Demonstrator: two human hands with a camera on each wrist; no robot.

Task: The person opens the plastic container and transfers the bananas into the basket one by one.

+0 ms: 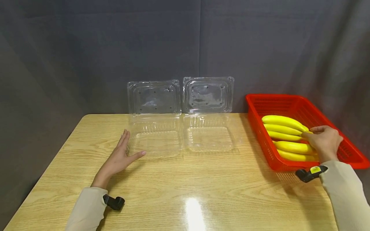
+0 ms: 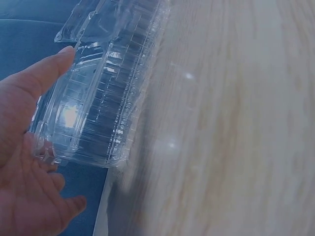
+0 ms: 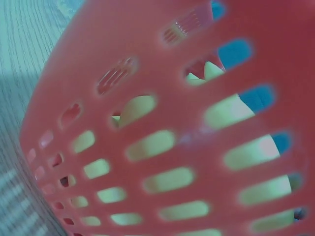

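Two clear plastic clamshell boxes stand side by side with their lids raised, a left box (image 1: 156,141) and a right box (image 1: 209,138). My left hand (image 1: 119,158) is at the left box's near left corner, fingers straight and thumb spread; in the left wrist view the thumb (image 2: 51,69) lies along the box wall (image 2: 93,103). Several yellow bananas (image 1: 283,128) lie in a red perforated basket (image 1: 261,136) on the right. My right hand (image 1: 326,141) reaches into it, thumb and fingers pinching a banana's right end. The basket wall (image 3: 162,118) hides that hand in the right wrist view.
The wooden table (image 1: 162,189) carries the boxes and the basket. A dark grey curtain (image 1: 162,41) hangs behind it. The basket's raised rim (image 1: 284,164) runs close to my right wrist.
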